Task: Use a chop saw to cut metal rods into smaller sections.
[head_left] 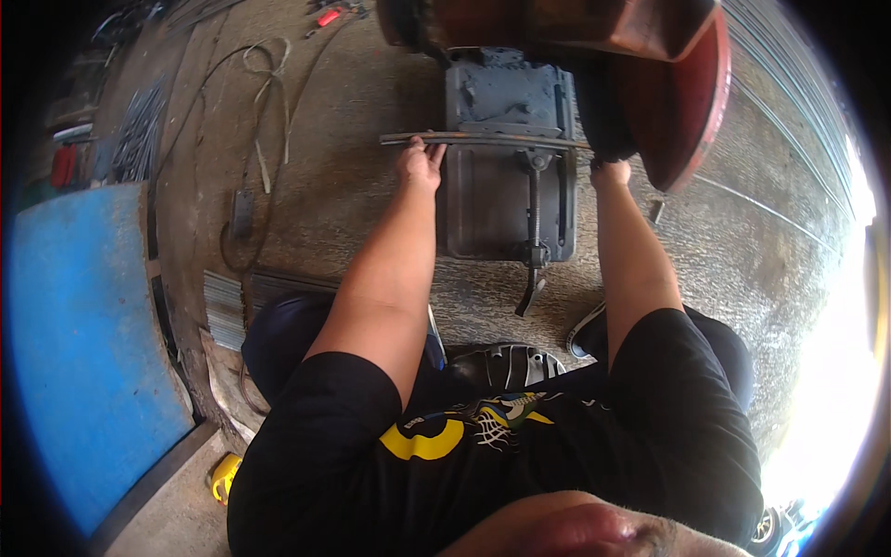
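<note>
Thin metal rods (492, 140) lie side by side across the grey metal base (473, 209) of a cut-off saw. My left hand (420, 165) grips them near their left end, with the fingers curled up against them. My right hand (611, 173) is by their right end, its fingers mostly hidden under the saw's dark upper body. The saw's red head (682, 102) hangs over the far right of the base. A vise screw (535, 204) runs along the base toward me, ending in a crank handle (531, 292).
A blue panel (93, 325) stands at the left. On the worn floor lie a looped cord (260, 121), metal bar stock (225, 306) and a red-handled tool (329, 17). Long metal rods (798, 111) stretch along the far right. A yellow object (225, 477) sits at the lower left.
</note>
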`<act>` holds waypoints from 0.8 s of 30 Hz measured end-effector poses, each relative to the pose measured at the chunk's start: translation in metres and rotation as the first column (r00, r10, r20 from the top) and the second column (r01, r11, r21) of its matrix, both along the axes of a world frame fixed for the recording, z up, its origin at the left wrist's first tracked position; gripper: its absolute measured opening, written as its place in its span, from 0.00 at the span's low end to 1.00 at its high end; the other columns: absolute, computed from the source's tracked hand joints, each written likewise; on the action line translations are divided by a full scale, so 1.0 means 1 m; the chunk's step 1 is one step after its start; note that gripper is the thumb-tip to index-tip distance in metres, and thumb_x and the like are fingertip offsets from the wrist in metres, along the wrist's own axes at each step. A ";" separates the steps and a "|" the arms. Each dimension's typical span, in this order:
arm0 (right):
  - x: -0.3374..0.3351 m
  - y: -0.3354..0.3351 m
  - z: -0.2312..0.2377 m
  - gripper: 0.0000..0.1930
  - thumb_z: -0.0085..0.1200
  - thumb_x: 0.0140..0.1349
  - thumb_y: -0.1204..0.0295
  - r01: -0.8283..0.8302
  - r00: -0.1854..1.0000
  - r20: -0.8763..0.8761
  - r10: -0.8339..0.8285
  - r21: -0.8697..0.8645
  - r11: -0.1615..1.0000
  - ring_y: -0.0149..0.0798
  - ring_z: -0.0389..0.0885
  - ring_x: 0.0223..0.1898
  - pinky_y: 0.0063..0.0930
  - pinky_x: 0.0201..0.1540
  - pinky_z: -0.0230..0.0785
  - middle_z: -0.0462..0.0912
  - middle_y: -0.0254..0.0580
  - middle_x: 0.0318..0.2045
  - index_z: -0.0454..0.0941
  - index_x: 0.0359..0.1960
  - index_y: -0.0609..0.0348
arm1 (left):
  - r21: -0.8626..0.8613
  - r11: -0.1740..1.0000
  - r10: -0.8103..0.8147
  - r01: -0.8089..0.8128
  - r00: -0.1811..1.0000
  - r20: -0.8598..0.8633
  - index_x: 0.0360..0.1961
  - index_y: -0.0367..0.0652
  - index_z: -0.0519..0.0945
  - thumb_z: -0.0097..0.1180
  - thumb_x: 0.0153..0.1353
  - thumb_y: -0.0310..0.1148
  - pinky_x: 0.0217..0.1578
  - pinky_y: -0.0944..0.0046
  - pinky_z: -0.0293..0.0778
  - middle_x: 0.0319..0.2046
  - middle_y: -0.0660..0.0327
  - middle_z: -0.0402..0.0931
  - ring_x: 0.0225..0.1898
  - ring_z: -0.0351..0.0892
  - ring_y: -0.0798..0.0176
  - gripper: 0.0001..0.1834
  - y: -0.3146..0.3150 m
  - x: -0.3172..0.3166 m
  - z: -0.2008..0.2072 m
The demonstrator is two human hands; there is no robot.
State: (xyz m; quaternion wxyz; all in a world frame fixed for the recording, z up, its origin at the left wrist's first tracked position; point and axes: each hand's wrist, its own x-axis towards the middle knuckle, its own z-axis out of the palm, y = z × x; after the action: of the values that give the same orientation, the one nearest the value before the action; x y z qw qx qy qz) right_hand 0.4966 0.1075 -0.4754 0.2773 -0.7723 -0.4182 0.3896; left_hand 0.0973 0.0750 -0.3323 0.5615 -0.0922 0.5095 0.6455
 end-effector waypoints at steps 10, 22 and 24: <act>0.008 -0.005 0.017 0.23 0.41 0.66 0.61 0.282 0.627 -0.776 0.064 0.303 0.910 0.41 0.67 0.59 0.39 0.59 0.64 0.67 0.43 0.59 0.60 0.62 0.52 | -0.134 0.990 0.018 -0.039 0.987 -0.158 0.52 0.39 0.66 0.42 0.70 0.38 0.42 0.50 0.83 0.43 0.53 0.74 0.43 0.79 0.51 0.16 0.011 0.002 0.014; 0.043 0.014 0.100 0.15 0.35 0.70 0.63 0.699 0.204 -0.876 -0.437 -0.182 0.692 0.44 0.71 0.48 0.38 0.52 0.65 0.70 0.47 0.48 0.62 0.51 0.58 | -0.202 0.977 0.037 -0.074 0.983 -0.181 0.52 0.37 0.67 0.44 0.69 0.36 0.44 0.47 0.82 0.44 0.51 0.72 0.45 0.77 0.50 0.16 0.014 0.003 0.024; 0.047 0.015 0.094 0.14 0.34 0.70 0.63 0.692 0.235 -0.851 -0.469 -0.193 0.696 0.43 0.72 0.46 0.38 0.50 0.66 0.71 0.46 0.45 0.63 0.48 0.59 | -0.208 0.975 0.044 -0.080 0.984 -0.170 0.52 0.37 0.67 0.44 0.69 0.36 0.44 0.46 0.82 0.45 0.51 0.72 0.45 0.77 0.50 0.16 0.014 0.001 0.024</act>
State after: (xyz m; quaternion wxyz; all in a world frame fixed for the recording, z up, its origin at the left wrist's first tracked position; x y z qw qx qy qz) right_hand 0.5436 0.1227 -0.3809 0.6543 -0.5334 0.0559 0.5332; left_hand 0.0981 0.0886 -0.3079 0.4840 -0.1146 0.6174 0.6095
